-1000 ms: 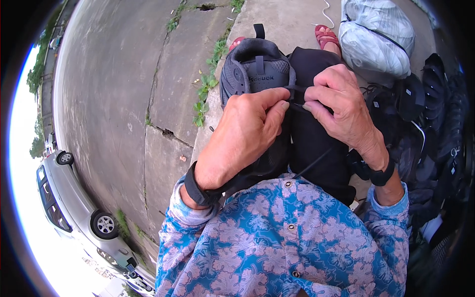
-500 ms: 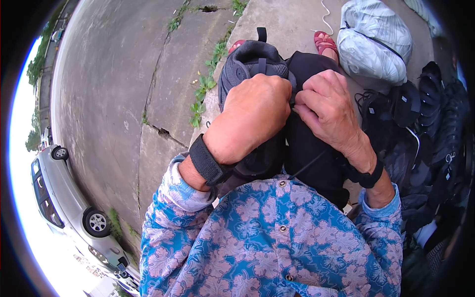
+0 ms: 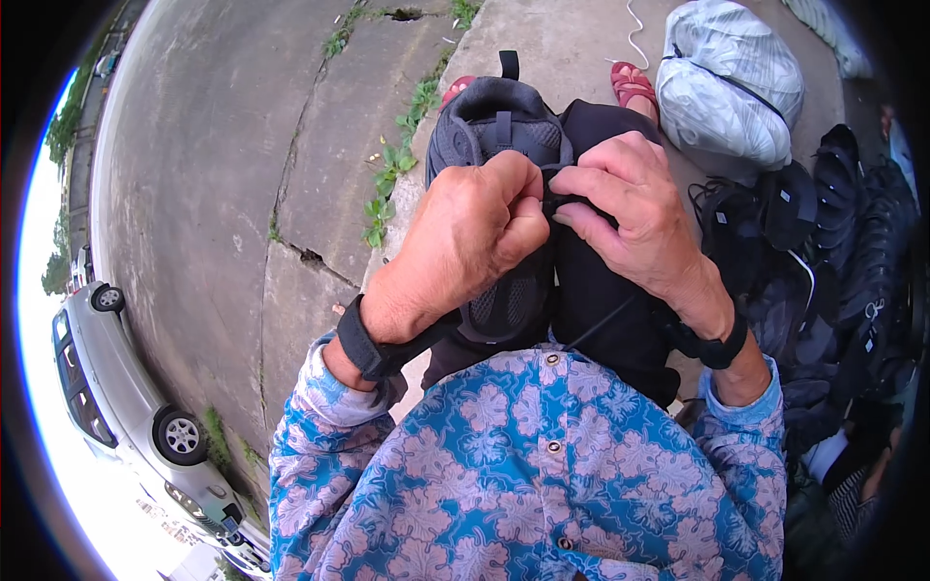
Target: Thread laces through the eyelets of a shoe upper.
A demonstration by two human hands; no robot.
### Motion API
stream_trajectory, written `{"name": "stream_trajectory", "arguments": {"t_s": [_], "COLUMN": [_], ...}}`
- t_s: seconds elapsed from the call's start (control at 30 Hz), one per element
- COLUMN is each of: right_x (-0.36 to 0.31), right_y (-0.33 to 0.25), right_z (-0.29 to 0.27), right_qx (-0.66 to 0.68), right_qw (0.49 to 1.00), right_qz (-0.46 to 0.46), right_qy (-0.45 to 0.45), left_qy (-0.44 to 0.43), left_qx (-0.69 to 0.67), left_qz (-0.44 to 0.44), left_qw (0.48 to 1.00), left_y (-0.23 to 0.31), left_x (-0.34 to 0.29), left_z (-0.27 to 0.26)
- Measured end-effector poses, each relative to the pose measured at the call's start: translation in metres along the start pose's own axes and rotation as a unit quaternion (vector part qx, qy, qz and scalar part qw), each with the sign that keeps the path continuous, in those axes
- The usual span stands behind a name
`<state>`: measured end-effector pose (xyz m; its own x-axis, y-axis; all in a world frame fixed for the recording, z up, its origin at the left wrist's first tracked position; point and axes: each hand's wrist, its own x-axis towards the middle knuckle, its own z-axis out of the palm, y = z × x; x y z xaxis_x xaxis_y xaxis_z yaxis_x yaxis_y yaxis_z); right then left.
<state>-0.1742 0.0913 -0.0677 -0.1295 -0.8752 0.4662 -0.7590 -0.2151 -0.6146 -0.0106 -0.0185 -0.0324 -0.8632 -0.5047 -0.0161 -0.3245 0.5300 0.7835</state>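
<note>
Nearest: our blue floral shirt (image 3: 523, 474), black bands on both wrists. Next: our left hand (image 3: 465, 242), fingers curled tight, pinching a dark lace (image 3: 550, 198) above the grey sneaker (image 3: 494, 145). Our right hand (image 3: 635, 218) meets it fingertip to fingertip, pinching the same lace. The sneaker rests on our lap, toe away, mostly under the left hand. Beyond: red sandals (image 3: 635, 85), a pale tied bag (image 3: 727, 82), cracked concrete (image 3: 223, 165). Far left: a silver car (image 3: 126, 407).

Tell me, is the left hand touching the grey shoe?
Touching. The head view shows the left hand pressed on the grey shoe, its fingers pinching the black lace at the tongue.
</note>
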Motion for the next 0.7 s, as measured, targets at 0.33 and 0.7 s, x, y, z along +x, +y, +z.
{"name": "stream_trajectory", "arguments": {"t_s": [0.33, 0.7], "right_x": [0.037, 0.019], "right_y": [-0.016, 0.014], "right_z": [-0.051, -0.057], "right_qx": [0.334, 0.589], "right_qw": [0.941, 0.780], "right_qz": [0.052, 0.208], "right_qy": [-0.005, -0.028], "left_qy": [-0.026, -0.136], "left_qx": [0.109, -0.100], "left_qz": [0.070, -0.107], "left_qw": [0.991, 0.980], "left_y": [-0.001, 0.022], "left_x": [0.000, 0.009], "left_z": [0.001, 0.000]}}
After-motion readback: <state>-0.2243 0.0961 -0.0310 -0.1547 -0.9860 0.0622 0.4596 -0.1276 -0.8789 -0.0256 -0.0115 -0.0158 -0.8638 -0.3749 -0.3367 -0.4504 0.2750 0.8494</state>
